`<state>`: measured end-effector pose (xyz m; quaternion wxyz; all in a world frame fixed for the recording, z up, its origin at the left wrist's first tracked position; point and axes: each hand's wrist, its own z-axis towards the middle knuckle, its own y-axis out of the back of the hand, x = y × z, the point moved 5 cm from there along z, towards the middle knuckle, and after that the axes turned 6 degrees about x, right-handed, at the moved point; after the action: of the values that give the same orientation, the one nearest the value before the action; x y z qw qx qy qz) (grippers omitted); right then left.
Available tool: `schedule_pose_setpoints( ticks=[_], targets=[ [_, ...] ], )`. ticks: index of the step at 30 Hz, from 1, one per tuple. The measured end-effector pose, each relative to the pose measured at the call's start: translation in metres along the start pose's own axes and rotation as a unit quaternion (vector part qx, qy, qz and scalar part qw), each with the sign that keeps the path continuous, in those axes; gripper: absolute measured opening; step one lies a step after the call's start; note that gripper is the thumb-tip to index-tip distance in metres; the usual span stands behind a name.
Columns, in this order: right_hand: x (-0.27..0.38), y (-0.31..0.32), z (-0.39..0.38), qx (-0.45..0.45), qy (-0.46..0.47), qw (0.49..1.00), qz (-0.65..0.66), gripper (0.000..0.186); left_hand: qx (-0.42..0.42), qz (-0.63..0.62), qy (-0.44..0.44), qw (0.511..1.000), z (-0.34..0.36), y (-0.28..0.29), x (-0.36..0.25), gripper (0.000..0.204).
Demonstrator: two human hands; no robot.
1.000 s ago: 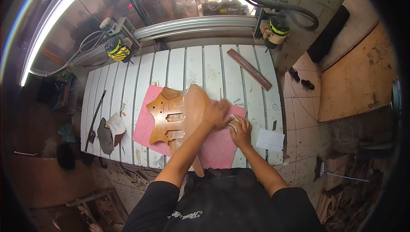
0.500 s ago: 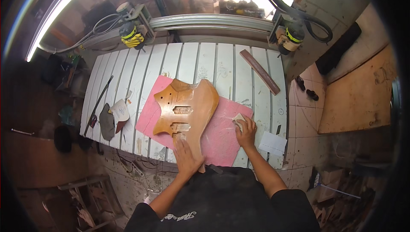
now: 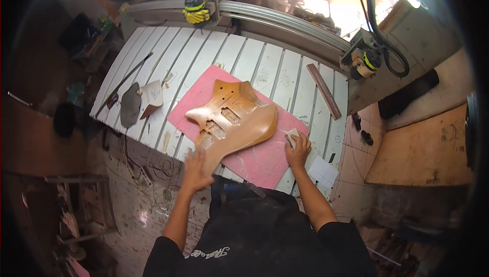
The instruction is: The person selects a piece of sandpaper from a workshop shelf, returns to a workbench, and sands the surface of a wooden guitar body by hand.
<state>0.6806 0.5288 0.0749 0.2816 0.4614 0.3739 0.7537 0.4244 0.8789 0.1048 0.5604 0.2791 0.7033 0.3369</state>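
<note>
A wooden electric guitar body [image 3: 247, 119] with routed cavities lies flat on a pink pad [image 3: 254, 167], its narrower end toward me. My left hand [image 3: 196, 172] rests against that near end, fingers stretched out and not wrapped round it. On the pad's right edge, beside the body and apart from it, my right hand [image 3: 299, 150] grips a small pale block [image 3: 292, 136]. Its fingers are bent over the block and cover part of it.
The pad lies on a white slatted table [image 3: 175, 55]. Left stand a grey cloth-like piece [image 3: 131, 104], a folded sheet [image 3: 151, 97] and a thin dark rod [image 3: 125, 84]. Right are a long brown bar [image 3: 324, 91] and white paper [image 3: 324, 171]. Two power tools [image 3: 196, 9] hang on a rail behind.
The guitar body has turned clockwise on the pad. My left hand has shifted left with its near end. My right hand still holds the block at the pad's edge. The view has tilted.
</note>
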Motion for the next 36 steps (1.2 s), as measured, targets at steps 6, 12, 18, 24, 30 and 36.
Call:
schedule_pose_setpoints(
  ticks=[6,12,18,24,30,36],
  targets=[
    [-0.005,-0.005,-0.001,0.005,-0.019,1.0,-0.01,0.036,-0.078,0.187,0.227,0.953,-0.034,0.019,0.045,0.1],
    [-0.003,-0.005,0.0,-0.01,-0.018,1.0,-0.02,0.036,-0.134,0.1,0.153,0.974,0.032,-0.044,-0.055,0.108],
    [0.0,-0.003,0.0,-0.018,-0.018,0.999,-0.023,0.036,0.124,0.047,-0.285,0.949,0.093,-0.106,-0.172,0.094],
    [-0.002,-0.004,-0.001,-0.012,-0.04,0.999,-0.019,0.037,-0.046,0.03,-0.05,0.997,0.084,-0.057,-0.102,0.097],
    [-0.002,-0.003,-0.001,-0.025,-0.025,0.999,-0.017,0.037,-0.158,0.17,0.202,0.951,0.034,0.007,0.001,0.106],
    [0.003,0.001,-0.001,-0.016,-0.026,0.999,-0.016,0.036,-0.104,0.115,0.059,0.986,0.094,-0.056,-0.097,0.095]
  ],
)
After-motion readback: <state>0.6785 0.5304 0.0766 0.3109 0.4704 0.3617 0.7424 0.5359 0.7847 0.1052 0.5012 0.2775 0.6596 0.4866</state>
